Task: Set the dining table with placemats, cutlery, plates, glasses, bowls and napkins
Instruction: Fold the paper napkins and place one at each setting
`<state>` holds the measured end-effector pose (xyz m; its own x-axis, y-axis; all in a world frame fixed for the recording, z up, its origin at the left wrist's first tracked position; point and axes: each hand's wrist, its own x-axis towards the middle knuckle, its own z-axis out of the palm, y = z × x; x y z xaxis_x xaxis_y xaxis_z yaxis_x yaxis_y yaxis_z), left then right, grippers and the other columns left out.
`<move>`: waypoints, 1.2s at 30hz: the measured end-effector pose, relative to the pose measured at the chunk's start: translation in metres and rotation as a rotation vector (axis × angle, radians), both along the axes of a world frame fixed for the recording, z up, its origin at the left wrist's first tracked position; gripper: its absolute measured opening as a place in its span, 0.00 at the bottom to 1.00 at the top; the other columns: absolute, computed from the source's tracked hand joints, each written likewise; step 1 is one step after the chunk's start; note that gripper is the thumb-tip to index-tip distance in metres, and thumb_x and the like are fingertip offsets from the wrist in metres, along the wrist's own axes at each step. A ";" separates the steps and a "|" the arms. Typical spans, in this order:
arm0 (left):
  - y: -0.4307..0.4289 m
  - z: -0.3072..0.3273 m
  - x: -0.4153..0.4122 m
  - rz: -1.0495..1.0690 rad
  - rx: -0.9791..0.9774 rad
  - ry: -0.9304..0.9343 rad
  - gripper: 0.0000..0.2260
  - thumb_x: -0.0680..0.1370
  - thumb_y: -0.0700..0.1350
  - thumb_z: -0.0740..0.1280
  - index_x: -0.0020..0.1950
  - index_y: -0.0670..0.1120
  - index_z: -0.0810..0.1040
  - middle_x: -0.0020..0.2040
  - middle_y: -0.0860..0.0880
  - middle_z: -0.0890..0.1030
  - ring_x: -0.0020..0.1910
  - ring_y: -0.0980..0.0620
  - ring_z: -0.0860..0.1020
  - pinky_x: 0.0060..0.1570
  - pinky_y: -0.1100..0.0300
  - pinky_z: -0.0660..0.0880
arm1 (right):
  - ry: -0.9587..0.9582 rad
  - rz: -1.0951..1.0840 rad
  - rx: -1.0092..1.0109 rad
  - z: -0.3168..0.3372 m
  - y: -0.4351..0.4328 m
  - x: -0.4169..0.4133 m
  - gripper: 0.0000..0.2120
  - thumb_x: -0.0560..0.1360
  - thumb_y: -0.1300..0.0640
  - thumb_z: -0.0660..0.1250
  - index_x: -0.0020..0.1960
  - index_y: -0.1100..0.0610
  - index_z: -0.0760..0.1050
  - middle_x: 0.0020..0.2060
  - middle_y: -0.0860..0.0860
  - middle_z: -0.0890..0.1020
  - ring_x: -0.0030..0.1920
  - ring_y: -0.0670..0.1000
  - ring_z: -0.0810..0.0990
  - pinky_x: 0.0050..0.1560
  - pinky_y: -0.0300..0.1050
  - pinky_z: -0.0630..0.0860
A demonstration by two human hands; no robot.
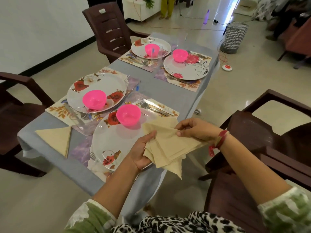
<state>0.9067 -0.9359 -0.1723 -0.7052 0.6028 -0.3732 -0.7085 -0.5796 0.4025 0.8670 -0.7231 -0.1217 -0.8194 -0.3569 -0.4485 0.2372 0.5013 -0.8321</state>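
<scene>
A stack of folded napkins is held by the left hand and pinched by the right hand above the nearest plate.

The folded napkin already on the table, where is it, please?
Head view: the napkin lies on the table, near left corner, left of the nearest placemat.

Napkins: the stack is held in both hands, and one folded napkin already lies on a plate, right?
Not on a plate: in the head view the folded napkin lies on the bare grey tablecloth. The left hand and right hand do hold the stack.
</scene>
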 end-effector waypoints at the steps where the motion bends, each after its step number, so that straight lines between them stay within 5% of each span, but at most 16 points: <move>1: 0.001 0.002 -0.006 0.010 0.010 0.010 0.33 0.64 0.43 0.79 0.66 0.36 0.73 0.63 0.35 0.76 0.60 0.38 0.78 0.55 0.43 0.77 | 0.003 -0.028 -0.037 0.001 0.003 -0.009 0.06 0.73 0.61 0.70 0.48 0.53 0.81 0.48 0.51 0.83 0.51 0.50 0.80 0.57 0.42 0.76; 7: -0.013 0.005 -0.040 0.156 -0.047 0.034 0.35 0.56 0.42 0.83 0.61 0.38 0.77 0.57 0.38 0.81 0.54 0.40 0.81 0.48 0.45 0.79 | -0.100 -0.240 -0.422 0.020 0.006 -0.061 0.09 0.76 0.67 0.63 0.51 0.57 0.78 0.37 0.49 0.84 0.35 0.46 0.82 0.35 0.36 0.79; 10: -0.022 0.008 -0.054 0.239 -0.044 0.040 0.38 0.54 0.42 0.84 0.61 0.38 0.75 0.55 0.38 0.82 0.52 0.41 0.82 0.45 0.47 0.80 | -0.157 -0.350 -0.504 0.024 0.010 -0.098 0.12 0.80 0.68 0.56 0.54 0.57 0.75 0.38 0.50 0.83 0.33 0.45 0.82 0.31 0.36 0.78; 16: -0.019 0.005 -0.078 0.346 -0.045 -0.015 0.37 0.52 0.39 0.83 0.59 0.38 0.77 0.55 0.38 0.82 0.51 0.40 0.82 0.46 0.45 0.80 | -0.205 -0.348 -0.251 0.001 0.019 -0.185 0.15 0.80 0.68 0.55 0.47 0.52 0.74 0.36 0.49 0.76 0.30 0.44 0.78 0.24 0.36 0.75; 20: 0.001 0.004 -0.109 0.432 -0.091 -0.074 0.26 0.57 0.38 0.81 0.54 0.38 0.82 0.55 0.38 0.82 0.51 0.40 0.82 0.46 0.44 0.80 | -0.202 -0.203 -0.095 -0.031 0.033 -0.264 0.12 0.80 0.68 0.56 0.52 0.54 0.73 0.42 0.52 0.76 0.39 0.49 0.75 0.37 0.43 0.75; 22: 0.014 0.005 -0.129 0.508 -0.135 -0.113 0.16 0.69 0.38 0.71 0.56 0.38 0.80 0.52 0.39 0.83 0.49 0.41 0.83 0.46 0.45 0.81 | -0.177 -0.129 -0.028 -0.050 0.034 -0.300 0.12 0.79 0.68 0.56 0.58 0.57 0.71 0.44 0.54 0.76 0.40 0.49 0.74 0.39 0.42 0.73; 25: 0.035 -0.001 -0.155 0.624 -0.189 -0.144 0.16 0.75 0.38 0.60 0.61 0.39 0.75 0.53 0.40 0.83 0.49 0.42 0.83 0.47 0.48 0.81 | -0.128 0.024 0.046 -0.074 0.031 -0.346 0.12 0.78 0.66 0.59 0.59 0.57 0.74 0.45 0.54 0.77 0.41 0.49 0.74 0.42 0.40 0.73; 31: 0.056 0.004 -0.185 0.800 -0.231 -0.178 0.15 0.74 0.40 0.61 0.58 0.39 0.80 0.54 0.41 0.83 0.49 0.43 0.83 0.46 0.49 0.81 | -0.051 0.344 0.182 -0.103 0.013 -0.405 0.11 0.78 0.59 0.64 0.58 0.51 0.79 0.52 0.50 0.78 0.54 0.52 0.75 0.60 0.47 0.73; 34: 0.066 0.006 -0.190 0.844 -0.246 -0.163 0.14 0.67 0.41 0.74 0.52 0.40 0.85 0.55 0.40 0.82 0.51 0.43 0.82 0.45 0.48 0.81 | -0.020 0.503 0.196 -0.102 -0.002 -0.425 0.11 0.80 0.58 0.61 0.59 0.54 0.78 0.50 0.48 0.76 0.52 0.49 0.73 0.57 0.43 0.69; 36: 0.073 0.008 -0.191 0.870 -0.260 -0.184 0.11 0.70 0.41 0.70 0.50 0.41 0.85 0.54 0.41 0.83 0.49 0.43 0.83 0.46 0.48 0.81 | 0.011 0.540 0.165 -0.104 -0.011 -0.433 0.11 0.80 0.59 0.60 0.60 0.56 0.78 0.51 0.50 0.77 0.52 0.49 0.73 0.55 0.41 0.68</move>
<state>0.7153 -0.8631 -0.1643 -0.7861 -0.2299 -0.5738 -0.1317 -0.8447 0.5188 0.4339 -0.7344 -0.2254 -0.5450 -0.6528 -0.5262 -0.0971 0.6725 -0.7337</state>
